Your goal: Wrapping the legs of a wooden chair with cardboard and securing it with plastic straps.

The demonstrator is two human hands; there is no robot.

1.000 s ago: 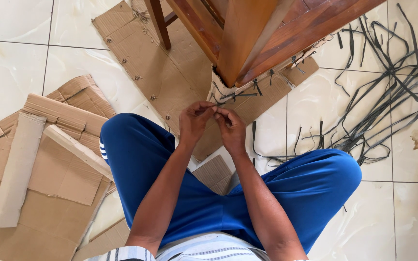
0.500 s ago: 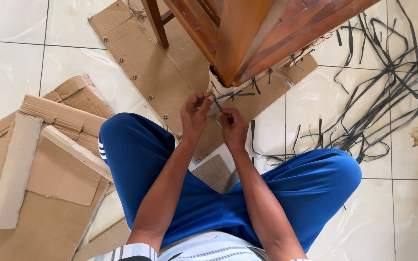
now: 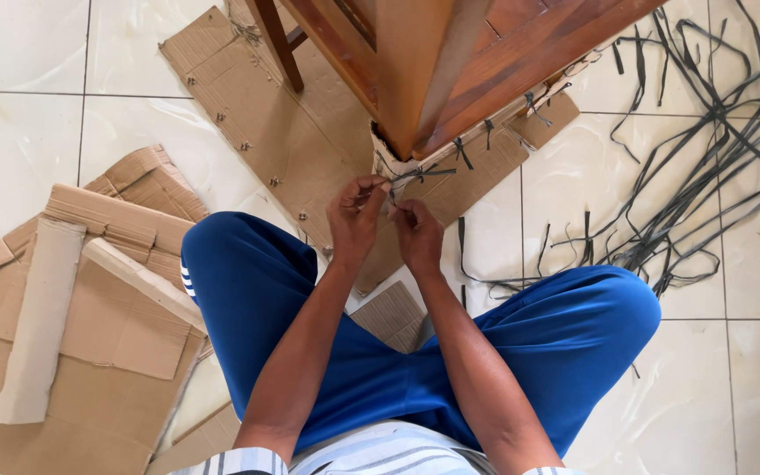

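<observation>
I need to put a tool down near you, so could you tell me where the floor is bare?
Bare tile lies far left above the cardboard pile, and at lower right beside the knee. Crowded: black straps on the right, flat cardboard under the wooden furniture.

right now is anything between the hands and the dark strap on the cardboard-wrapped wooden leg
Nothing visible. The left hand and right hand are already at the thin dark plastic strap, fingertips pinching its loose end at the cardboard-wrapped brown wooden furniture leg.

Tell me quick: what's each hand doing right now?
Left hand: closed, pinching a dark strap at the wrapped furniture corner.
Right hand: closed, fingers pinched by the same strap.
</observation>
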